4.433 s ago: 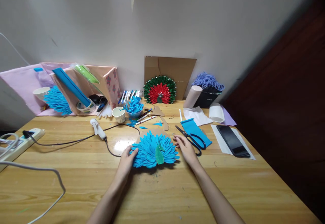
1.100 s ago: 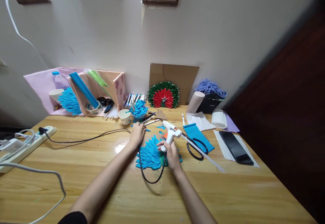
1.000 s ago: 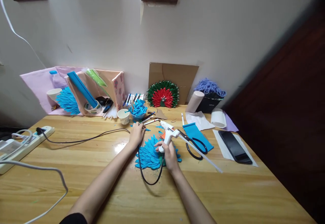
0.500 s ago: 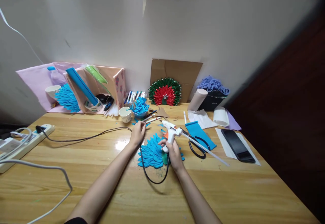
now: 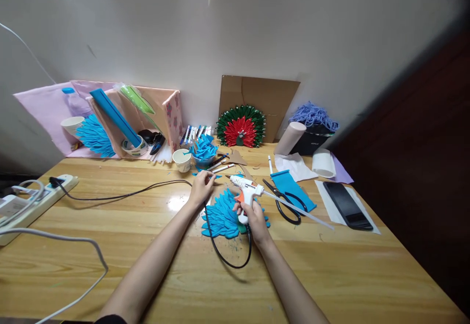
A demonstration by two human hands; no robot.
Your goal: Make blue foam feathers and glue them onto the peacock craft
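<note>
My right hand point(image 5: 256, 220) is wrapped round the handle of a white hot glue gun point(image 5: 248, 187), its nozzle pointing left and a long clear glue stick point(image 5: 301, 210) sticking out behind. My left hand point(image 5: 201, 188) is closed in a pinch, with a small blue petal-like piece point(image 5: 218, 176) at its fingertips, just left of the nozzle. Below both hands lies a fan of layered blue petals point(image 5: 222, 216), partly covered by my right hand. The gun's black cord point(image 5: 229, 265) loops in front of it.
Black scissors point(image 5: 290, 215) and a blue sheet point(image 5: 290, 187) lie to the right, near a phone point(image 5: 347, 205). Behind stand a paper cup point(image 5: 182, 161), a bowl of blue pieces point(image 5: 204, 151) and a red-green peacock point(image 5: 241, 127). At left is a power strip point(image 5: 40, 206).
The view has tilted down slightly. The glue gun has turned a little, its nozzle more nearly level and pointing left. The left hand stays in its pinch.
</note>
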